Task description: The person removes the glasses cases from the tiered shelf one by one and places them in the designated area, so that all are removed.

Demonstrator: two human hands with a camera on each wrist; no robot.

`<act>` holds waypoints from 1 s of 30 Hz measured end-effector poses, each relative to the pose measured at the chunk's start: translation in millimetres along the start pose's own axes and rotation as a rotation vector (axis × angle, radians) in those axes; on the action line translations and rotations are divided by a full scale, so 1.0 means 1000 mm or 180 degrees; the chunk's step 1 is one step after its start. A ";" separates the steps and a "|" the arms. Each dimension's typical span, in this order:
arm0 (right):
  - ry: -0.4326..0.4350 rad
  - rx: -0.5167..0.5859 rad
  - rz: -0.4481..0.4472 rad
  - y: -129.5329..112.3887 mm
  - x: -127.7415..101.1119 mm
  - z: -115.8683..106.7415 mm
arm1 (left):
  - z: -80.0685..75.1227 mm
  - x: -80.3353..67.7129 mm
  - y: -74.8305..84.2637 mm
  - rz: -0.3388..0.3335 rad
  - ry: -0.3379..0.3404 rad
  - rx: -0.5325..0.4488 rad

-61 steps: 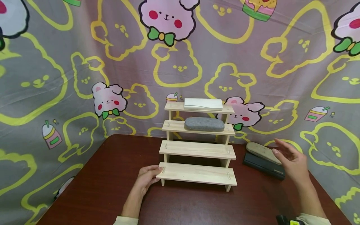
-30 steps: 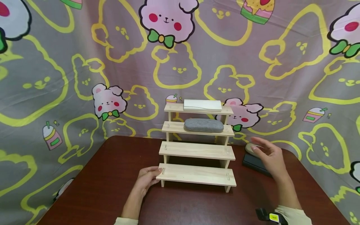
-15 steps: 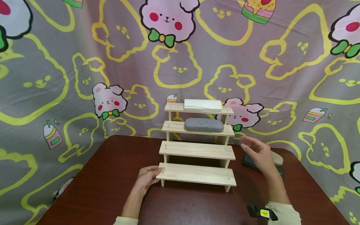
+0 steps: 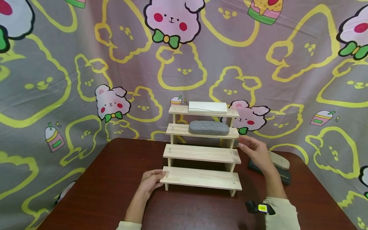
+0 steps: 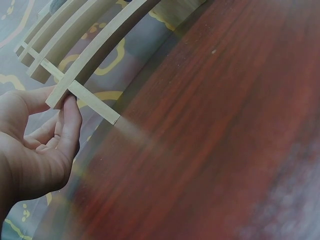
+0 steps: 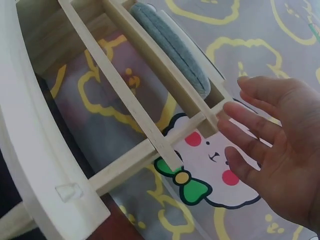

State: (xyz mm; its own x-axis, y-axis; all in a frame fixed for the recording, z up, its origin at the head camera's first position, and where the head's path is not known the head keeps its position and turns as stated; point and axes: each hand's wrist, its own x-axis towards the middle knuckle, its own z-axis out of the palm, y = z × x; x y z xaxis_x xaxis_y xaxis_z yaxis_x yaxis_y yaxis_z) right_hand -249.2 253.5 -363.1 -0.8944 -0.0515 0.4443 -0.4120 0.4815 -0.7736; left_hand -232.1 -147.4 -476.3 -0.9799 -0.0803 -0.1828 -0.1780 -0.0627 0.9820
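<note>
A four-step stand of pale wood (image 4: 201, 177) stands in the middle of the table. My left hand (image 4: 150, 182) pinches the left end of its lowest shelf; the left wrist view shows the thumb above and fingers (image 5: 71, 122) below the board. My right hand (image 4: 256, 151) is at the right end of the second shelf from the top, fingers parted and loosely bent, holding nothing. A grey felt-like glasses case (image 4: 209, 127) lies on that shelf, and it also appears in the right wrist view beside my fingertips (image 6: 232, 107). On the top shelf rests a white flat case (image 4: 207, 108).
To the right of the stand, an olive glasses case (image 4: 279, 159) lies against a black case (image 4: 283, 174) with small lettering, partly behind my right forearm. A patterned cloth (image 4: 138, 73) hangs behind the dark red-brown table (image 4: 109, 179).
My right hand has moved left from above the olive and black cases to the stand's right side, uncovering much of them. My left hand keeps its grip on the lowest shelf.
</note>
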 end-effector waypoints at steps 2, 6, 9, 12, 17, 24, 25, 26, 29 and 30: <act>-0.0012 -0.0008 0.0036 0.000 0.003 0.001 | 0.000 0.001 0.000 0.0000 -0.0007 -0.0003; 0.0003 0.0052 0.0097 -0.002 0.009 0.002 | 0.001 0.001 0.000 0.0018 -0.0005 -0.0012; 0.0029 0.0081 0.0128 -0.004 0.014 0.002 | 0.001 0.001 0.000 0.0014 -0.0001 -0.0028; 0.0008 0.0070 0.0168 -0.005 0.020 0.002 | 0.001 0.000 0.000 0.0002 0.0006 -0.0025; -0.0086 0.0067 0.0187 -0.007 0.032 0.004 | 0.001 0.001 -0.001 0.0006 0.0012 -0.0002; -0.0161 -0.0044 0.0151 -0.008 0.049 0.007 | 0.001 0.002 -0.002 0.0005 0.0015 -0.0019; -0.0177 -0.0064 0.0164 -0.008 0.050 0.007 | 0.001 0.002 -0.002 0.0005 0.0017 -0.0022; -0.0196 -0.0105 0.0179 -0.008 0.052 0.008 | 0.001 0.002 -0.002 0.0006 0.0018 -0.0027; -0.0285 -0.0171 0.0209 -0.009 0.058 0.008 | 0.001 0.001 -0.001 0.0008 0.0023 -0.0034; -0.0326 -0.0170 0.0205 -0.009 0.059 0.008 | 0.001 0.000 -0.001 0.0013 0.0023 -0.0035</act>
State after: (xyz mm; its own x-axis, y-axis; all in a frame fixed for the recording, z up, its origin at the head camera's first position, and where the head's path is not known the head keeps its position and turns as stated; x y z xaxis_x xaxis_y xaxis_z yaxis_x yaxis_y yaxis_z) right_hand -300.1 238.9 -333.6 -0.9329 -0.1067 0.3439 -0.3457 0.5324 -0.7727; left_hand -232.6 -145.9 -477.0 -0.9799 -0.0879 -0.1792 -0.1730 -0.0734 0.9822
